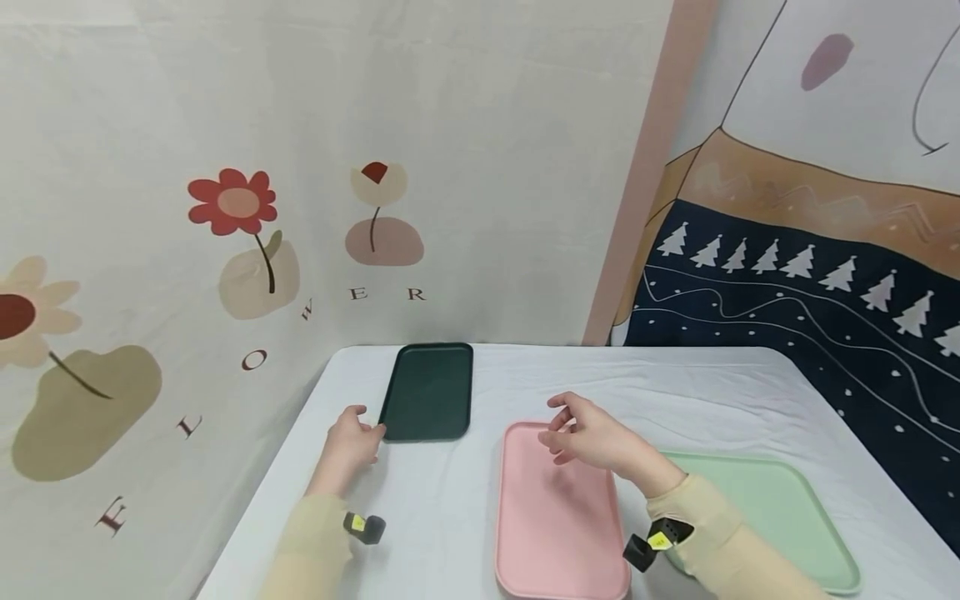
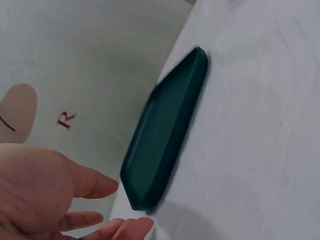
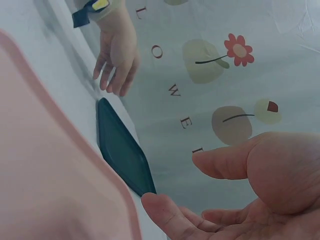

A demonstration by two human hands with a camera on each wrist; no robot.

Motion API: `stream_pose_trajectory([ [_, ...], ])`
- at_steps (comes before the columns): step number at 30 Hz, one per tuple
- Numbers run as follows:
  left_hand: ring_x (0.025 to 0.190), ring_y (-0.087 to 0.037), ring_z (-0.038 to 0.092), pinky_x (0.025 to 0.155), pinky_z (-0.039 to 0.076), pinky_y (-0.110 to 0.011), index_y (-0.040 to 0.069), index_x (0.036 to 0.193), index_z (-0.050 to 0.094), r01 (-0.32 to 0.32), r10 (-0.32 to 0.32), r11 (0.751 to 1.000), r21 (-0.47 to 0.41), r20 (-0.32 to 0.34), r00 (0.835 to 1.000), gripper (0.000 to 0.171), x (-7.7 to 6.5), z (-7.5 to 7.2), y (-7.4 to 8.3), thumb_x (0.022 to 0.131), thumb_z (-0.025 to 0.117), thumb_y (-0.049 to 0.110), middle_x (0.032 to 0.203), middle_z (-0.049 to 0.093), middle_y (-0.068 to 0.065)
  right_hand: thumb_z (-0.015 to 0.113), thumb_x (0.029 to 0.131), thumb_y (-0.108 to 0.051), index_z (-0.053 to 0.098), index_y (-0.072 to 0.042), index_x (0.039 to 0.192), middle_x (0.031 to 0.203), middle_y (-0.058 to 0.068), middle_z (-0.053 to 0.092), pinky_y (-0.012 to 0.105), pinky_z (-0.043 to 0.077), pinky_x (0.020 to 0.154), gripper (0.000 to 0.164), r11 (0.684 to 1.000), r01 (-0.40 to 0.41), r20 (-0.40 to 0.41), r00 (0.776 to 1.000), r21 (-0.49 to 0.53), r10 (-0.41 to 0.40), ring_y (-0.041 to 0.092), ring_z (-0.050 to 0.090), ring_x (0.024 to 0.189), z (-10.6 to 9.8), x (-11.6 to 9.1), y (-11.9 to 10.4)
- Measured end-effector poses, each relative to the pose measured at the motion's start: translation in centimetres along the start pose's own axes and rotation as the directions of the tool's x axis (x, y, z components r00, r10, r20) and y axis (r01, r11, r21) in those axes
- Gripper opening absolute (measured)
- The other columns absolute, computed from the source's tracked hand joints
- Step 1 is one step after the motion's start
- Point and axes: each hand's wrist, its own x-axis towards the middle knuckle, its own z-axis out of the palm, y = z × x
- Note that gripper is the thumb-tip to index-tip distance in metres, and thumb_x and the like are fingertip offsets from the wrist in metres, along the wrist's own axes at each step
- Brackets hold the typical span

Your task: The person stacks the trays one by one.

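A dark green tray (image 1: pixel 429 392) lies at the far left of the white-covered table, and it also shows in the left wrist view as a green tray (image 2: pixel 162 132). My left hand (image 1: pixel 351 446) is by its near left corner, fingers loosely bent and holding nothing; whether a fingertip touches the rim I cannot tell. Over the far end of a pink tray (image 1: pixel 558 533) hovers my right hand (image 1: pixel 592 433), its fingers loosely spread and nothing in them. In the right wrist view, thumb and fingers of the right hand (image 3: pixel 270 190) stand apart.
To the right of the pink tray lies a light green tray (image 1: pixel 780 508), partly behind the right forearm. White cloth (image 1: pixel 637 379) covers the table. A flower-printed curtain (image 1: pixel 487 167) hangs along the left and back, with a dark tree-patterned cloth (image 1: pixel 787 308) at right.
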Motion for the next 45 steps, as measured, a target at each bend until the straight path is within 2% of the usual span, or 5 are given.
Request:
stream_pose_trajectory([
  [4,0.073,-0.025,0.072,0.097,0.052,-0.056,-0.015,0.152,0.032,0.007,-0.005,0.998,0.063,-0.017,1.000,0.062,1.3,0.1,-0.7,0.104,0.054,0.017,0.126,0.061,-0.038,0.074,0.099,-0.009,0.039,0.009,0.149,0.109,0.017,0.058,0.040,0.064,0.077,0.064,1.000,-0.001,0.007,1.000,-0.004,0.001,0.034,0.073,0.085,0.3,-0.1,0.0],
  [7,0.091,-0.035,0.071,0.098,0.051,-0.057,-0.016,0.148,0.038,0.005,-0.001,0.993,0.118,-0.039,0.999,0.057,2.2,0.4,-1.0,0.105,0.054,0.017,0.120,0.064,-0.036,0.074,0.099,-0.009,0.040,0.010,0.149,0.108,0.017,0.057,0.040,0.064,0.076,0.064,1.000,0.006,0.011,1.000,-0.003,-0.006,0.035,0.073,0.086,0.5,-0.1,0.0],
  [14,0.127,-0.053,0.055,0.105,0.047,-0.062,-0.013,0.142,0.050,0.001,0.018,0.976,0.218,-0.083,0.996,0.048,3.9,0.9,-0.6,0.106,0.057,0.017,0.137,0.056,-0.038,0.075,0.099,-0.011,0.041,0.008,0.149,0.109,0.016,0.058,0.039,0.064,0.077,0.063,1.000,0.007,0.012,1.000,-0.018,-0.006,0.037,0.074,0.087,0.9,0.2,-0.1],
  [31,0.123,-0.050,0.060,0.103,0.049,-0.061,-0.011,0.136,0.058,-0.014,0.036,0.963,0.269,-0.076,0.996,0.041,4.6,1.5,0.1,0.098,0.052,0.004,0.135,0.061,-0.034,0.074,0.099,-0.011,0.041,0.008,0.150,0.110,0.015,0.059,0.039,0.064,0.077,0.063,1.000,0.020,0.052,0.998,-0.011,-0.019,0.032,0.074,0.084,2.4,1.6,-0.8],
  [45,0.127,-0.049,0.056,0.109,0.045,-0.060,-0.013,0.138,0.053,0.006,0.003,0.981,0.196,-0.042,0.999,0.047,2.8,1.5,-0.2,0.094,0.048,0.002,0.137,0.057,-0.036,0.073,0.099,-0.009,0.041,0.008,0.149,0.109,0.016,0.057,0.039,0.064,0.077,0.062,1.000,0.008,0.049,0.999,0.005,-0.008,0.039,0.074,0.090,2.9,2.2,-0.9],
])
